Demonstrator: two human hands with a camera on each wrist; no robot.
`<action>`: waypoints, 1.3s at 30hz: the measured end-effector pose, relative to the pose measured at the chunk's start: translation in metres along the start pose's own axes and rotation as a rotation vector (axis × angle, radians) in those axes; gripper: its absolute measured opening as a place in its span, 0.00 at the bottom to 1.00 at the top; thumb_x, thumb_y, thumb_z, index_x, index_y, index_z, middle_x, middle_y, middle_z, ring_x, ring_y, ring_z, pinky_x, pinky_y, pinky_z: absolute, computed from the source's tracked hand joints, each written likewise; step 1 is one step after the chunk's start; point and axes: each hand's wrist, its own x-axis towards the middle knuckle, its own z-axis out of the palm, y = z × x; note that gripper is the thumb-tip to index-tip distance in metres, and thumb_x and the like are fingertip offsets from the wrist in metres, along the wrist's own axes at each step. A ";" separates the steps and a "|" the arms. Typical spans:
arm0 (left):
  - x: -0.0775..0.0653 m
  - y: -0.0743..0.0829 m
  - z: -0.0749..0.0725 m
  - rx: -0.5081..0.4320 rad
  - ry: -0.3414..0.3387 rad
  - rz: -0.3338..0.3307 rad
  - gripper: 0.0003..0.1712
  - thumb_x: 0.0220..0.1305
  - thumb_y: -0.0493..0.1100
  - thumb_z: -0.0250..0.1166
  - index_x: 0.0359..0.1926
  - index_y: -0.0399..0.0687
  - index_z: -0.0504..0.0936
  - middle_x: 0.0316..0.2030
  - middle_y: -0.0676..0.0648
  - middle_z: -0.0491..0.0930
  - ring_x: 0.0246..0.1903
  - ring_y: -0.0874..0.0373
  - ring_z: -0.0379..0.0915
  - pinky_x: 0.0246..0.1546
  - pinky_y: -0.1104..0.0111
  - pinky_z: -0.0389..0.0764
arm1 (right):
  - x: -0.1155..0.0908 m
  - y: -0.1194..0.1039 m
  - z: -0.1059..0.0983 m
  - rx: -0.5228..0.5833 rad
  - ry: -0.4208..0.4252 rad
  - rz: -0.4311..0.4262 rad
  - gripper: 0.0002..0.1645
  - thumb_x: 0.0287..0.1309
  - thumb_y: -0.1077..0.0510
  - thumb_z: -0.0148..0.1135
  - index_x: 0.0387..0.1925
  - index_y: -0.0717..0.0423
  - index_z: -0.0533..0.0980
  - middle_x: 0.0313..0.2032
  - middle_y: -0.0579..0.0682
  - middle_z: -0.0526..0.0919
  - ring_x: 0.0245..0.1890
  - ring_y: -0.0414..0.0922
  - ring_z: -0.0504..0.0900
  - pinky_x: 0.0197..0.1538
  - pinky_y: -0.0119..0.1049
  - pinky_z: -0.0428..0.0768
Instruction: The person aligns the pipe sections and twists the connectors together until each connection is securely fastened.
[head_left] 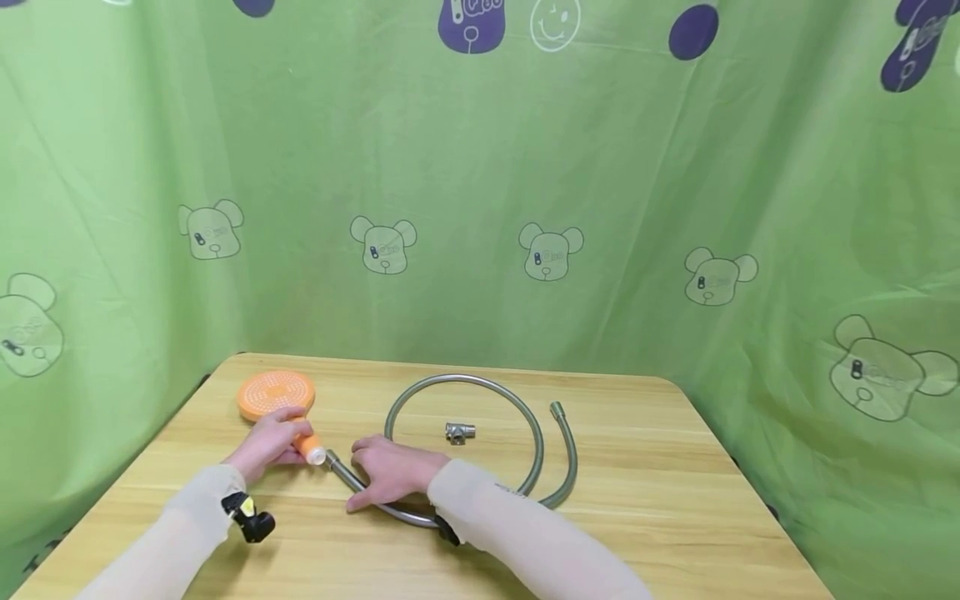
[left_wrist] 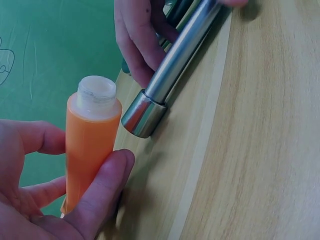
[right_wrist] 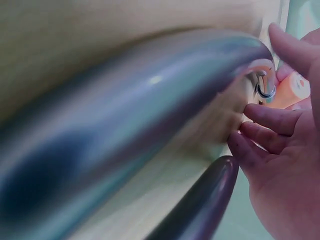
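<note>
An orange shower head with a round white-dotted face lies at the table's left. My left hand holds its handle between thumb and fingers, and the handle's pale threaded end stays bare. Close to that end, but apart from it, is the metal nut of a silver shower hose. My right hand hovers over the hose behind the nut, thumb and fingers spread on either side of it. In the right wrist view the hose passes between them without a visible grip.
A small metal tee fitting lies inside the hose's loop. The hose's other end points away at the right. Beneath everything is a wooden table. A green patterned curtain hangs behind and on both sides.
</note>
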 end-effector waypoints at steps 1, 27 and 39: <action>0.000 0.000 0.000 -0.001 -0.001 0.001 0.40 0.68 0.35 0.56 0.76 0.29 0.50 0.57 0.20 0.70 0.35 0.54 0.81 0.39 0.62 0.88 | 0.001 0.000 0.000 -0.011 0.003 -0.010 0.37 0.56 0.29 0.66 0.51 0.54 0.80 0.68 0.52 0.73 0.68 0.47 0.71 0.69 0.32 0.71; 0.002 -0.010 -0.007 -0.133 -0.054 0.010 0.44 0.70 0.36 0.61 0.77 0.32 0.46 0.55 0.27 0.74 0.36 0.54 0.83 0.46 0.60 0.88 | 0.008 -0.005 0.007 -0.061 0.064 -0.023 0.12 0.60 0.45 0.68 0.35 0.46 0.78 0.46 0.42 0.78 0.44 0.37 0.71 0.47 0.25 0.72; 0.001 -0.006 -0.013 -0.203 -0.042 0.039 0.45 0.69 0.34 0.62 0.77 0.31 0.46 0.44 0.42 0.81 0.36 0.58 0.83 0.44 0.65 0.88 | 0.005 -0.005 0.006 0.011 0.085 -0.001 0.09 0.56 0.50 0.69 0.36 0.47 0.78 0.45 0.41 0.78 0.44 0.37 0.71 0.47 0.25 0.73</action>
